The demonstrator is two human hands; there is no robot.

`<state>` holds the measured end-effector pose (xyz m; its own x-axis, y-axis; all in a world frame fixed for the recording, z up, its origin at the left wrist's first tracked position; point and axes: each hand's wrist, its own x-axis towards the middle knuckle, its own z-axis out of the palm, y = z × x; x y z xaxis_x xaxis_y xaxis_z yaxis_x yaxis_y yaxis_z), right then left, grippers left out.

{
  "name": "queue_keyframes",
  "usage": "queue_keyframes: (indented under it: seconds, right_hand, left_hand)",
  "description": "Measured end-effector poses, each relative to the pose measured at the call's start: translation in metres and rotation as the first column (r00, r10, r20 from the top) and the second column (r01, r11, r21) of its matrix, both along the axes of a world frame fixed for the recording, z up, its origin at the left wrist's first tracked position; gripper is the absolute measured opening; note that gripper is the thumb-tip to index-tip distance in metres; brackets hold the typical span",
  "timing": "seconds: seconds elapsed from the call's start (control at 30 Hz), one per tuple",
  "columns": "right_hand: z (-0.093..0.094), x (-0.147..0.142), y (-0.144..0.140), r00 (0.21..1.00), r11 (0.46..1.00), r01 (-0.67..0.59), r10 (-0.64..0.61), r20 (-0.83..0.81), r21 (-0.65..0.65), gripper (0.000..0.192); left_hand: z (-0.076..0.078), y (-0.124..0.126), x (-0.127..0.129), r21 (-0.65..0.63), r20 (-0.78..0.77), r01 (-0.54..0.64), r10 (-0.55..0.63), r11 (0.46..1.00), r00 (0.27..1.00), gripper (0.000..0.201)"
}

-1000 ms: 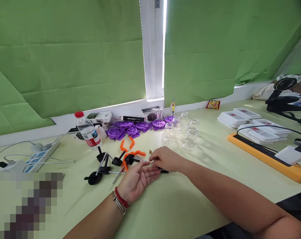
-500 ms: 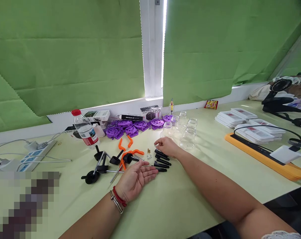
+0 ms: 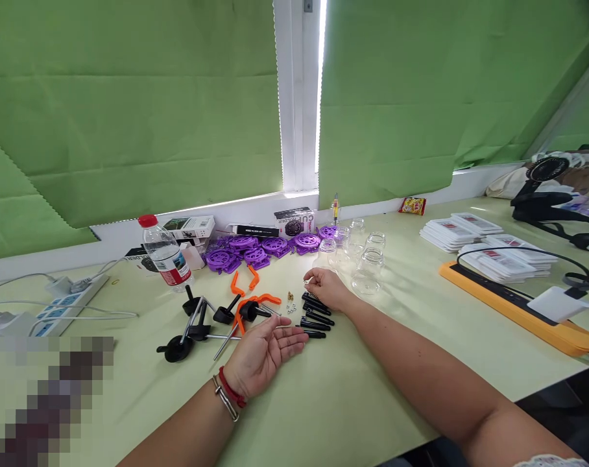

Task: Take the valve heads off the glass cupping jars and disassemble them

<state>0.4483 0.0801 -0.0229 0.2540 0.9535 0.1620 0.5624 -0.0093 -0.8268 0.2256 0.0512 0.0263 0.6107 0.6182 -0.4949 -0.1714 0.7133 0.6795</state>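
My left hand [image 3: 270, 353] rests palm up with its fingers stretched out, and nothing lies in it. Beside its fingertips is a row of black handle-like plastic pieces [image 3: 317, 319]. Just beyond that row my right hand [image 3: 327, 287] has its thumb and forefinger pinched together; whatever is between them is too small to name. Small brass-coloured parts [image 3: 290, 296] and tiny silver parts [image 3: 291, 309] lie left of the right hand. Left of my left hand are black funnel-shaped pieces with metal rods [image 3: 200, 329] and orange crank-shaped pieces [image 3: 270, 298].
Purple plastic parts [image 3: 275, 246] line the back, with boxes [image 3: 294, 222] behind. Clear glass jars [image 3: 367, 271] stand beyond my right hand. A water bottle [image 3: 165, 253] and a power strip [image 3: 73, 305] are left; stacked white packets [image 3: 506, 256] and an orange-and-black bar [image 3: 518, 308] are right.
Little differs. My right hand has shifted very slightly, its fingers still pinched; my left hand keeps its palm-up pose.
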Motion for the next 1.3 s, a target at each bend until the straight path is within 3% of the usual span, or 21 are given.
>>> queue_keyframes:
  seconds: [0.8, 0.97, 1.07, 1.13, 1.17, 1.23, 1.3]
  right_hand:
    - [-0.002, 0.009, -0.003, 0.995, 0.997, -0.062, 0.065, -0.082, 0.034, 0.015]
    - [0.015, 0.010, -0.012, 0.995, 0.997, -0.049, 0.054, -0.087, 0.059, 0.016]
    - [0.032, 0.014, -0.023, 0.998, 1.000, 0.028, -0.028, 0.056, -0.003, 0.015]
    - [0.040, 0.018, -0.030, 0.965, 0.988, 0.118, -0.091, 0.244, -0.099, 0.015]
    - [0.041, 0.020, -0.033, 0.937, 0.978, 0.155, -0.099, 0.336, -0.143, 0.015]
    - [0.040, 0.023, -0.036, 0.887, 0.960, 0.196, -0.085, 0.454, -0.202, 0.014]
    - [0.035, 0.026, -0.037, 0.874, 0.955, 0.190, -0.059, 0.483, -0.228, 0.012]
  left_hand:
    - [0.000, 0.001, -0.001, 0.020, -0.001, 0.006, -0.006, 1.000, 1.000, 0.021]
    - [0.000, -0.002, -0.001, 0.051, -0.004, 0.016, -0.015, 0.999, 1.000, 0.019]
    - [0.005, 0.000, -0.006, 0.224, -0.041, 0.047, -0.039, 0.974, 0.998, 0.018]
    - [0.011, 0.007, -0.014, 0.456, -0.142, 0.093, -0.030, 0.885, 0.989, 0.019]
    - [0.014, 0.012, -0.020, 0.590, -0.218, 0.122, 0.013, 0.798, 0.976, 0.021]
    - [0.019, 0.025, -0.033, 0.820, -0.375, 0.194, 0.249, 0.539, 0.893, 0.022]
    - [0.022, 0.038, -0.046, 0.878, -0.474, 0.350, 0.488, 0.326, 0.733, 0.021]
